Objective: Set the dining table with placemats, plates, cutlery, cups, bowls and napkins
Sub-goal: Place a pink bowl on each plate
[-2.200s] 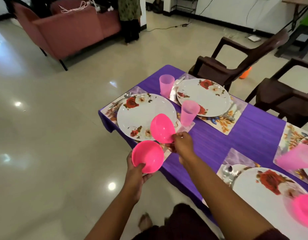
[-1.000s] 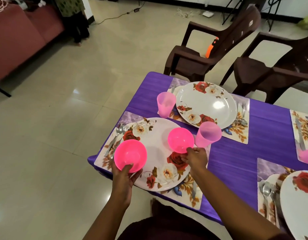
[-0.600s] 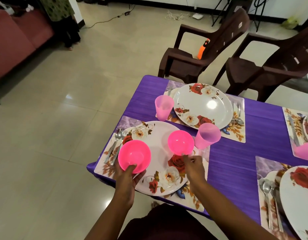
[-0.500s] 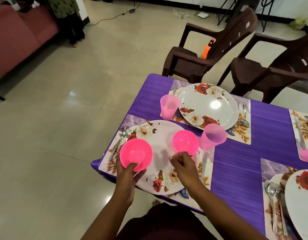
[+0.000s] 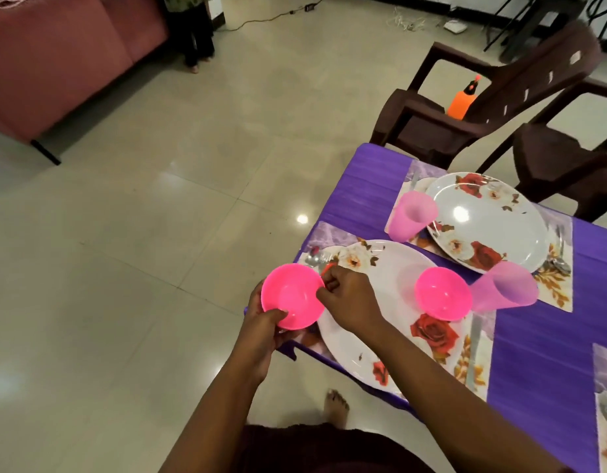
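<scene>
A table under a purple cloth fills the lower right, with two dark brown plastic armchairs drawn up at its far side and a red-brown sofa across the tiled floor. An orange bottle stands on the nearer chair's seat. Three floral placemats are in view, the third only partly, at the right edge. Two round white plates printed with red roses lie on the two full mats. Two translucent pink plastic cups stand beside the plates. There are two bright pink plastic bowls: one sits on the near plate, the other is held off the table's corner. The left hand grips this second bowl from below, thumb over its near rim. The right hand, fingers curled, pinches its right rim. Metal cutlery lies left of the near plate.
</scene>
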The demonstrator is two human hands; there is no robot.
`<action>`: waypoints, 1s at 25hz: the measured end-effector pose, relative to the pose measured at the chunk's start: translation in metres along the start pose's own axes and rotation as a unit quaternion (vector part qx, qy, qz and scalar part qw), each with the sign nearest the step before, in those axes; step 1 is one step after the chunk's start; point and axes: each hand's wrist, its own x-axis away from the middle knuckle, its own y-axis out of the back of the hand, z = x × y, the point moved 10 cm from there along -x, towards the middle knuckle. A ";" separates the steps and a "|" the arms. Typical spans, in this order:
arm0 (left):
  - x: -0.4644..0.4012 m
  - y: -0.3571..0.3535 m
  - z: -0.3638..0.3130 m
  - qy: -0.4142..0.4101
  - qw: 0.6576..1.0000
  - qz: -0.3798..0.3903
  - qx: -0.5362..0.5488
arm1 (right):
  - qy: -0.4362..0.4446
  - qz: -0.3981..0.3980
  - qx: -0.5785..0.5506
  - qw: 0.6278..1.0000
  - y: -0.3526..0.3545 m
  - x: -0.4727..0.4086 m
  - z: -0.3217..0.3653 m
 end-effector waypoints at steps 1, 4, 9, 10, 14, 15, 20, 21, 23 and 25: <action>-0.007 0.008 -0.011 0.005 1.000 0.006 -0.018 | 0.003 -0.013 0.013 1.000 -0.006 -0.005 0.011; -0.025 0.042 -0.048 0.009 0.998 0.021 -0.063 | 0.015 -0.052 0.019 0.998 -0.025 -0.014 0.056; -0.050 0.083 -0.127 -0.018 0.987 0.084 -0.132 | 0.013 -0.135 0.001 0.991 -0.053 -0.036 0.122; -0.055 0.088 -0.137 -0.024 0.985 0.096 -0.145 | 0.009 -0.150 0.001 0.989 -0.057 -0.039 0.129; -0.069 0.082 -0.168 -0.019 0.966 0.142 -0.213 | -0.027 -0.203 -0.022 0.979 -0.057 -0.052 0.136; -0.074 0.075 -0.173 -0.017 0.962 0.156 -0.224 | -0.038 -0.215 -0.024 0.976 -0.051 -0.055 0.136; -0.119 0.009 -0.209 -0.021 0.927 0.242 -0.285 | -0.078 -0.302 -0.039 0.949 -0.006 -0.085 0.121; -0.129 -0.007 -0.216 -0.026 0.918 0.257 -0.303 | -0.076 -0.326 -0.038 0.942 0.005 -0.092 0.119; -0.152 -0.039 -0.232 -0.035 0.901 0.282 -0.327 | -0.072 -0.371 -0.022 0.926 0.027 -0.112 0.115; -0.178 -0.072 -0.248 -0.037 0.885 0.310 -0.345 | -0.080 -0.400 0.007 0.913 0.046 -0.140 0.109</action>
